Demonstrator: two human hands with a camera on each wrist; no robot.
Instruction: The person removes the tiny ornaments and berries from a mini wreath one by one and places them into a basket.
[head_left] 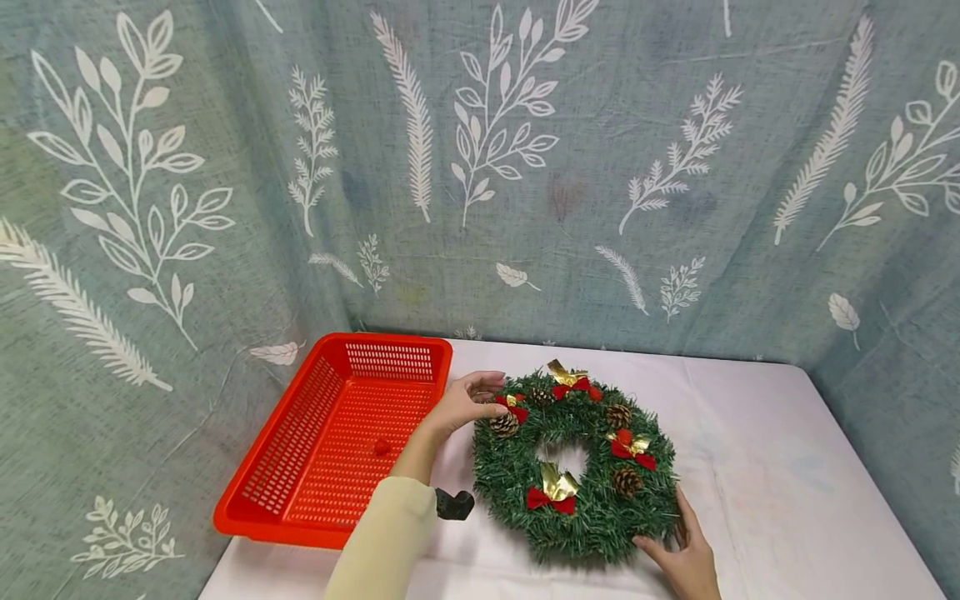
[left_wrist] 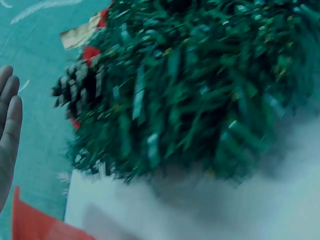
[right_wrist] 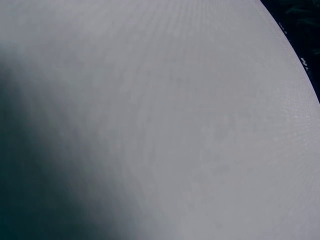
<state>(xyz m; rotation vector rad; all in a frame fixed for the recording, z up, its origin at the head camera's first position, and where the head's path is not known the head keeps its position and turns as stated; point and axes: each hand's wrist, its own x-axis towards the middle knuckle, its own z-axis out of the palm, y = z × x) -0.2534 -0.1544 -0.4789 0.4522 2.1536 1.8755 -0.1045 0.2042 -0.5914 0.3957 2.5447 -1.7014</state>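
A green Christmas wreath point(head_left: 510, 475) lies on the white-covered table in the head view, trimmed with red bows, gold ribbon, small red balls and pinecones. At its upper left edge is my left hand point(head_left: 467, 404), thumb over a pinecone point(head_left: 504, 425) and fingers loosely bent. In the left wrist view, the straight fingers point(left_wrist: 9, 125) stand apart from the wreath's greenery point(left_wrist: 180, 100). My right hand point(head_left: 690, 558) holds the lower right edge between thumb and fingers, some fingertips hidden behind the greenery. Pale cloth fills most of the right wrist view.
A red plastic basket point(head_left: 281, 533) with slotted walls stands left of the wreath, beside my left forearm. Inside it lies a small red object point(head_left: 382, 447). Behind the table point(head_left: 772, 467) hangs a grey-green curtain point(head_left: 555, 267) with white leaf patterns.
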